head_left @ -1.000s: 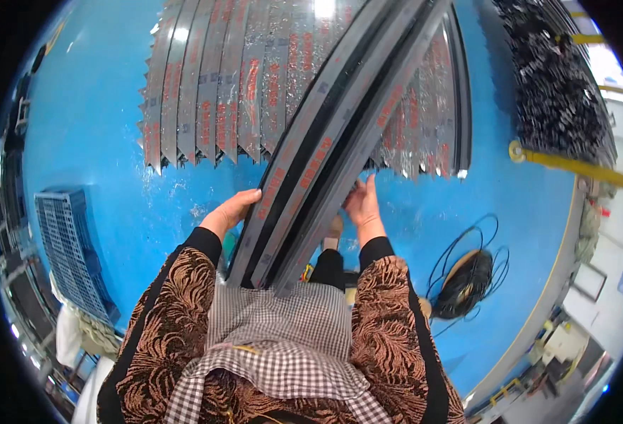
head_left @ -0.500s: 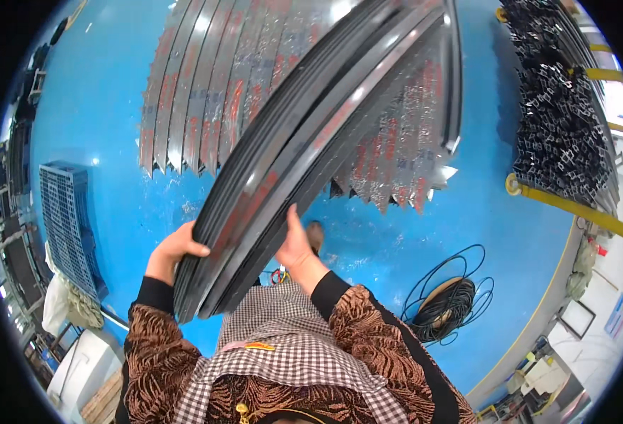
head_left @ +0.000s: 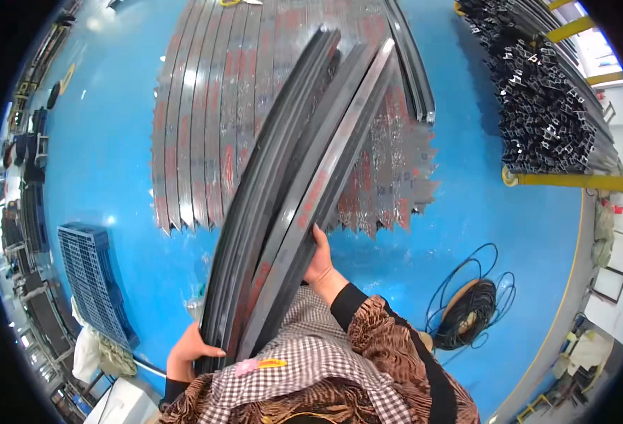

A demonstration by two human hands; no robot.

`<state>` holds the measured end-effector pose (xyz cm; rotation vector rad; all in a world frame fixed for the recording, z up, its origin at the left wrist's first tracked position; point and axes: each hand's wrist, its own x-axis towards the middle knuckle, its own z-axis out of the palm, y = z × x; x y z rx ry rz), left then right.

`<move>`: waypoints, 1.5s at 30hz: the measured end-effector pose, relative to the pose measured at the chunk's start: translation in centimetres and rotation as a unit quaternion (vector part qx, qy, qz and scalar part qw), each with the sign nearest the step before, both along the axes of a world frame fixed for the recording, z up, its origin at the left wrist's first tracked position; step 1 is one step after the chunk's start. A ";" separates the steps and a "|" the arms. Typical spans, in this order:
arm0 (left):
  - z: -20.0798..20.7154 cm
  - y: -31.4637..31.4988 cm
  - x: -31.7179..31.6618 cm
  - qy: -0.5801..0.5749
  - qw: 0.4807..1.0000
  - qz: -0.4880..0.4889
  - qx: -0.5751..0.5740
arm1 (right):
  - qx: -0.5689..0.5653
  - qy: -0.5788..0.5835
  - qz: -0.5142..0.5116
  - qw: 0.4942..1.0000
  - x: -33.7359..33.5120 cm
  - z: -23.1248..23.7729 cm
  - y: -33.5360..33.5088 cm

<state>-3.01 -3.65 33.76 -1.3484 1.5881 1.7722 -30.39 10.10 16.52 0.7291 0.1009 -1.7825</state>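
A bundle of long dark grey profiles [head_left: 304, 194], partly wrapped in film with red print, slants from my waist up toward the far side. My left hand [head_left: 190, 350] grips its near end from the left, thumb laid over the top. Farther along, my right hand [head_left: 321, 265] holds the right side, thumb up along the edge and the other fingers hidden beneath. Toward the far end the pieces spread slightly apart. Beyond and below the bundle lies a wide layer of film-wrapped profiles [head_left: 198, 134] with jagged cut ends.
Several dark profiles [head_left: 412, 67] lie on the layer's right edge. A rack with yellow arms [head_left: 566, 181] bears stacked black profiles [head_left: 545, 106] at far right. A coil of black cable [head_left: 470, 314] sits on the blue floor [head_left: 460, 212] at right; a blue plastic pallet [head_left: 92, 279] is at left.
The bundle has turned to point more straight ahead, and its near end has come lower and closer to my body. Both hands keep their hold; the whole view has shifted.
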 end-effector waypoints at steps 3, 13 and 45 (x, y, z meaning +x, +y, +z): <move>4.1 1.0 0.8 -0.020 0.998 -0.054 -0.039 | 0.010 -0.003 -0.003 1.000 1.7 2.0 0.9; 11.0 2.0 -5.2 -0.004 0.943 -0.246 -0.227 | -0.057 0.014 -0.047 0.997 -0.9 5.3 1.5; 16.6 31.4 -51.7 0.142 0.880 -0.352 -0.285 | -0.033 0.217 -0.245 0.944 -47.3 20.0 39.5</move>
